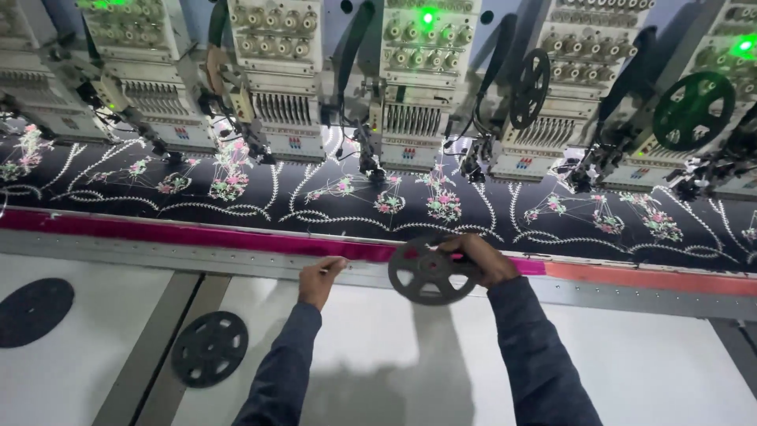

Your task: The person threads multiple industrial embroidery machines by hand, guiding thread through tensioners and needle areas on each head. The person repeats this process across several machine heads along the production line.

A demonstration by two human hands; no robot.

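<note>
The right hand (482,259) grips a dark grey spoked reel (430,272) by its rim, fingers curled over the upper right edge, so that the reel stands tilted above the white table (646,363) with its face toward the camera. At nine o'clock from it, near but apart, the left hand (319,278) is pinched shut, thumb against forefinger, on something thin and pale; what it is cannot be told. Both arms wear dark blue sleeves (528,347).

Just past the knuckles, at twelve o'clock, a magenta strip (189,235) runs along the metal frame rail (236,260), turning orange-red toward three o'clock. Beyond it lies black fabric (489,217) stitched with white vines and pink and green flowers. Above the fabric stands a row of embroidery machine heads (418,87), two with green lamps lit; spoked reels are mounted on two of them, a black one (529,88) at one o'clock and a green one (694,110) at two o'clock.

At seven o'clock from the left hand a second dark reel (210,349) lies flat on the table, and farther toward nine o'clock a solid dark disc (33,312) lies flat too.
</note>
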